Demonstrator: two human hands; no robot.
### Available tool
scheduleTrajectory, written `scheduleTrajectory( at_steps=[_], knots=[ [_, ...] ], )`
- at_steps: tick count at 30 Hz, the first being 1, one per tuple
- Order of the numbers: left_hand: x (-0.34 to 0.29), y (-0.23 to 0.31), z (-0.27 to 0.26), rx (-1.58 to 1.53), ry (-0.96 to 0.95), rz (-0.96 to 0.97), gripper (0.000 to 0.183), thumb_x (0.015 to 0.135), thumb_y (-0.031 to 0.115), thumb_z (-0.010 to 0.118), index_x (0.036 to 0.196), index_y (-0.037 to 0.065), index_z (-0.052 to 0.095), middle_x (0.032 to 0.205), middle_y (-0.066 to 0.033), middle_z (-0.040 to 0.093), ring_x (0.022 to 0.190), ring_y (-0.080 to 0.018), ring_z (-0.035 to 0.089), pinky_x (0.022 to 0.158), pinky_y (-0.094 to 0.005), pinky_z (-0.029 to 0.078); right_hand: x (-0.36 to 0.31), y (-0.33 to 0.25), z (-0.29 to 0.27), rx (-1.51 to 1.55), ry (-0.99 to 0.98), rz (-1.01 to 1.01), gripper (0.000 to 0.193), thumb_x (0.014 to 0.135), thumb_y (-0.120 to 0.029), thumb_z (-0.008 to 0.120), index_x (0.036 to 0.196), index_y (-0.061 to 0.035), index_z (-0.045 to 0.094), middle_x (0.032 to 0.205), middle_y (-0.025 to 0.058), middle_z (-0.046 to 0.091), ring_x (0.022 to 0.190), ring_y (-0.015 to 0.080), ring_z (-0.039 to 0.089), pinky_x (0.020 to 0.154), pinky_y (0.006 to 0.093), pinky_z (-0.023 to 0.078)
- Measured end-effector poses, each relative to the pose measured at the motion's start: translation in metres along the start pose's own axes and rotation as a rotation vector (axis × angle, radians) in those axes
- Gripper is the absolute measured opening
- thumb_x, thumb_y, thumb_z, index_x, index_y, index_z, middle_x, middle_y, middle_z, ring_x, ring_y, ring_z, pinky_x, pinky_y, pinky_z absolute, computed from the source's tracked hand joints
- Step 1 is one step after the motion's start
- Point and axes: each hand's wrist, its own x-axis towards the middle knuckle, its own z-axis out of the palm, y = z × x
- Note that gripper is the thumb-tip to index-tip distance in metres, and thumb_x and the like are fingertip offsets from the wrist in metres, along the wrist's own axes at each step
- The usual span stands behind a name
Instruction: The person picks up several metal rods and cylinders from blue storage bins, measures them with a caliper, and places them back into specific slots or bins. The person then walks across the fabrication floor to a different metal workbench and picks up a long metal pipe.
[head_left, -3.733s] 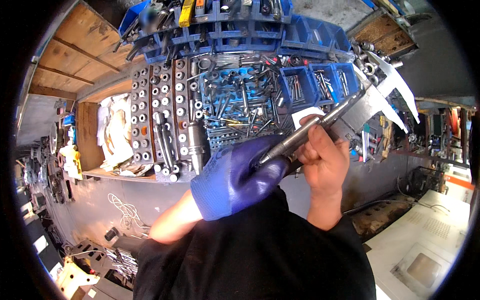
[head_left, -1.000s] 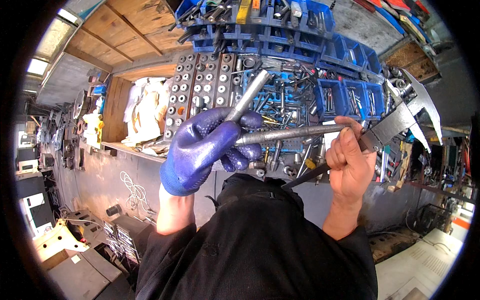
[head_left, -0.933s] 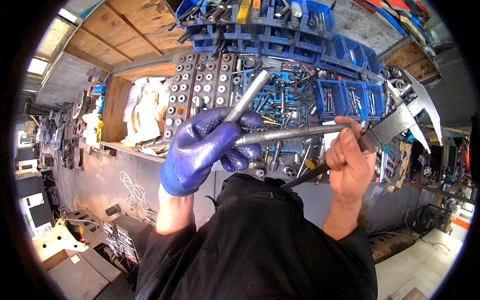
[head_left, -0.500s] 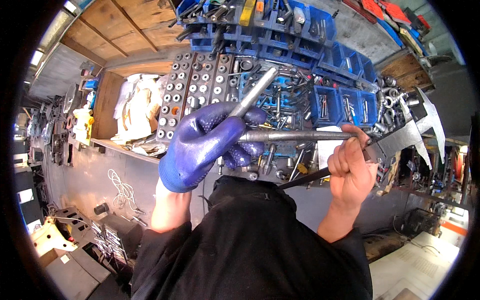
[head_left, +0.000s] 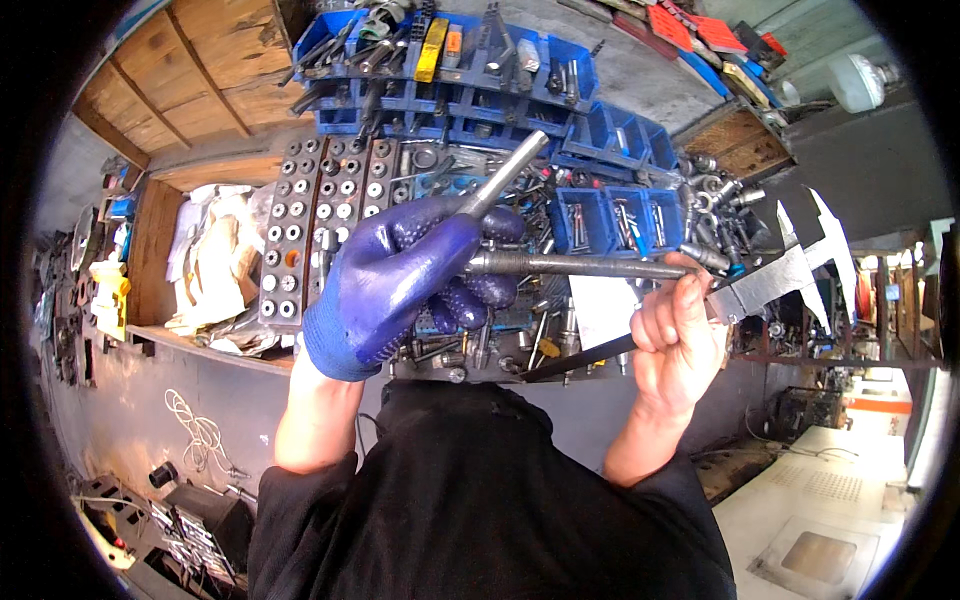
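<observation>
My left hand (head_left: pixel 385 280), in a purple-blue coated glove, is closed round two metal rods. A bright, plain rod (head_left: pixel 508 172) slants up to the right past the thumb. The darker, tapered rod (head_left: pixel 580 265) lies level, its thin tip at the fingertips of my right hand (head_left: pixel 675 335). That bare right hand is wrapped round a steel vernier caliper (head_left: pixel 765 290). The caliper's jaws point up and to the right, spread apart, with nothing between them. Its long beam slopes down left below the level rod. Fingers hide part of both rods and the caliper's middle.
Behind my hands, a bench carries a rack of round collets (head_left: pixel 297 210), loose cutters and blue bins (head_left: pixel 610 245) of tools. A wooden box (head_left: pixel 155 250) with papers stands left. A white sheet (head_left: pixel 605 305) lies under the level rod. A pale machine cabinet (head_left: pixel 810 500) is at lower right.
The bench and bins have shifted left in the picture as the view turned right. Both hands keep the same hold on the rods and the caliper, sitting slightly further left in view.
</observation>
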Motion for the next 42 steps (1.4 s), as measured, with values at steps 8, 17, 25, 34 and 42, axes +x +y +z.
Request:
scheduleTrajectory(
  at_steps=[8,17,25,34,42],
  knots=[
    [0.008,0.008,0.006,-0.076,-0.131,-0.043,0.03,0.095,0.026,0.055,0.112,0.002,0.064,0.081,-0.0086,0.07,0.062,-0.0086,0.065,0.052,-0.018,0.048,-0.009,-0.014,-0.001,-0.026,0.061,-0.064,0.036,0.093,-0.018,0.063,0.111,0.0109,0.051,0.06,-0.0036,0.037,0.045,0.0036,0.029,0.042,0.0206,0.022],
    [0.019,0.011,0.013,-0.072,-0.197,-0.042,0.033,0.096,0.028,0.055,0.113,0.001,0.064,0.085,-0.0074,0.069,0.063,-0.0095,0.066,0.052,-0.0191,0.049,-0.017,-0.019,-0.004,-0.006,0.108,-0.121,0.031,0.093,-0.018,0.062,0.109,0.0082,0.055,0.059,-0.0038,0.039,0.045,0.0035,0.03,0.042,0.0203,0.022],
    [0.03,0.018,0.021,-0.017,-0.285,-0.091,0.032,0.096,0.028,0.054,0.112,0.002,0.064,0.08,-0.0095,0.069,0.06,-0.0096,0.065,0.053,-0.02,0.049,-0.024,-0.025,-0.008,-0.007,0.175,-0.155,0.032,0.093,-0.019,0.063,0.109,0.0072,0.056,0.059,-0.0043,0.039,0.045,0.0034,0.03,0.042,0.0202,0.022],
    [0.044,0.022,0.051,0.012,-0.382,-0.044,0.031,0.096,0.026,0.054,0.112,0.001,0.064,0.079,-0.0096,0.069,0.06,-0.0098,0.063,0.054,-0.0203,0.048,-0.041,-0.039,-0.02,-0.142,0.289,-0.222,0.031,0.097,-0.023,0.057,0.114,0.0028,0.054,0.057,-0.0069,0.029,0.045,0.0033,0.022,0.042,0.0222,0.017],
    [0.056,0.007,0.082,-0.007,-0.592,-0.119,0.028,0.095,0.017,0.054,0.112,-0.003,0.064,0.087,-0.0092,0.068,0.067,-0.0097,0.063,0.058,-0.0216,0.05,-0.084,-0.054,-0.027,-0.103,0.493,-0.322,0.033,0.093,-0.014,0.062,0.113,0.0106,0.053,0.06,-0.0038,0.039,0.046,0.0032,0.03,0.043,0.021,0.021]
  ],
)
